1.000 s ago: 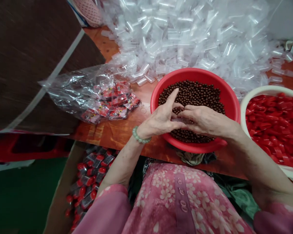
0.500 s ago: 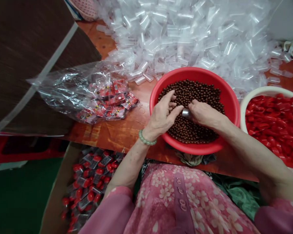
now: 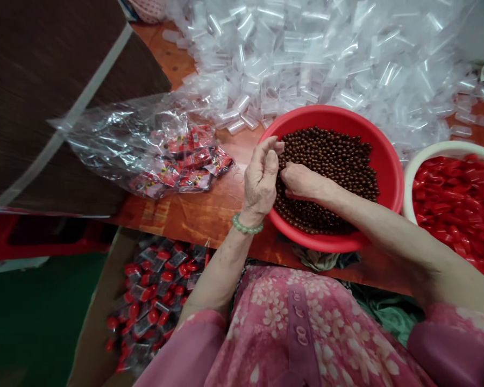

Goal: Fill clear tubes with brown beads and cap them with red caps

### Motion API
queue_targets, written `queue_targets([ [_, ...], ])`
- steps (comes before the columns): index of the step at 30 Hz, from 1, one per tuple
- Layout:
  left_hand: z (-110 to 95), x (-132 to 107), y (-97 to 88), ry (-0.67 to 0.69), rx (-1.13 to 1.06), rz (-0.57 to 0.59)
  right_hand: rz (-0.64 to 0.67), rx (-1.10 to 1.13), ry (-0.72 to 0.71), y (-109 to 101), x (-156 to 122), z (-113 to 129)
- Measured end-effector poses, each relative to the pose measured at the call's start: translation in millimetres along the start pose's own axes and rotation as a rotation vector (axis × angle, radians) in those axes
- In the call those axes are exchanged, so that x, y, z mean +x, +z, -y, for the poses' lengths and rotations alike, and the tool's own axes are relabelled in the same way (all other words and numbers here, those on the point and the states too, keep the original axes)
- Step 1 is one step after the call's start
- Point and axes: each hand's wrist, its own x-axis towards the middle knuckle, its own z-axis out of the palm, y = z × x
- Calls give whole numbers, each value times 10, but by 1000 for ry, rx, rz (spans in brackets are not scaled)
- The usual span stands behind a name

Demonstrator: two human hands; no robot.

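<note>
My left hand [image 3: 260,180] is curled inward at the left rim of the red basin [image 3: 392,161], thumb upright and fingers bent. Whatever lies in its palm is hidden. Close beside it, my right hand [image 3: 304,181] is closed like a fist over the left part of the brown beads [image 3: 326,156], knuckles toward my left palm. The small silvery cup that it gripped a moment ago is covered by the fingers now. Round, glossy beads fill much of the basin.
Clear plastic containers [image 3: 306,59] are heaped behind the basin. A white bowl [image 3: 410,185] holds red caps [image 3: 452,204] at right. Red packets [image 3: 196,161] lie in a clear bag at left. Below, a carton [image 3: 94,317] holds red-capped containers [image 3: 147,312].
My right hand has moved left across the beads, toward my left hand. My left hand has drawn back to the rim and turned, its fingers curling in. The silvery cup has gone out of sight.
</note>
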Motion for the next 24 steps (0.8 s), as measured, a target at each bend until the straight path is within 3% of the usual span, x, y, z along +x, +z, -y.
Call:
queue_targets([
  [5,50,22,-1,30,-122,-65,-8,114,-40,-89,-158,-134],
  [10,19,25,-34,39,-124,-56,-168,746,-163,-64,-393,-293],
  [12,-33,18,-57,36,-108,45,-217,934,-198,-48,-492,-316],
  [15,-132,-11,-55,-41,-37,311,-324,1089,-217,-26,-621,-310],
  [18,-210,-70,26,-108,54,438,-459,1089,-226,19,-705,-281],
  [24,-290,-176,231,-179,101,304,-586,786,-186,41,-951,-188],
])
